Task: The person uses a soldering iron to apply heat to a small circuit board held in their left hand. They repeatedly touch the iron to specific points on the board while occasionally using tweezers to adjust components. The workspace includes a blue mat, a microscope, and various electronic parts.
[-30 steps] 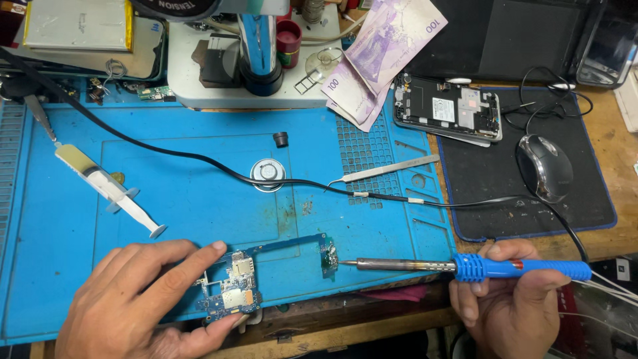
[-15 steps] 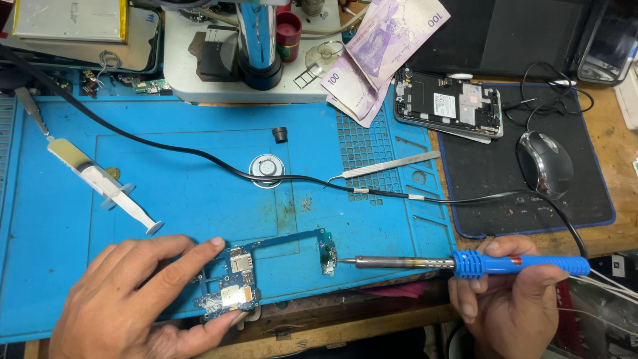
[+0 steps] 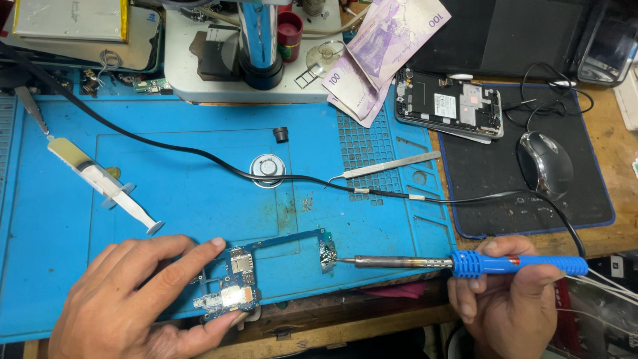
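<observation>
1. The left hand (image 3: 126, 299) lies on the blue work mat (image 3: 199, 199) at the near edge of the desk (image 3: 618, 153). Its fingers are closed lightly on the left end of a blue circuit board (image 3: 266, 269), forefinger along the top edge and thumb at the lower edge.
2. The circuit board is an L-shaped frame, flat on the mat, its chip-covered part under the left fingers and its thin arm reaching right.
3. The right hand (image 3: 508, 299) grips the blue handle of a soldering iron (image 3: 465, 263), fingers wrapped tight around it. The iron lies almost level, and its metal tip touches the small module at the right end of the board.
4. The iron's black cable (image 3: 219, 156) runs from the handle up and across the mat to the far left.
5. A syringe (image 3: 100, 183) lies on the left of the mat, well apart from the board; metal tweezers (image 3: 389, 165) lie beside the cable to the right.
6. Beyond the mat sit a microscope base (image 3: 252, 60), purple banknotes (image 3: 385, 53), an opened phone (image 3: 448, 106) and a computer mouse (image 3: 545, 163) on a dark pad.
</observation>
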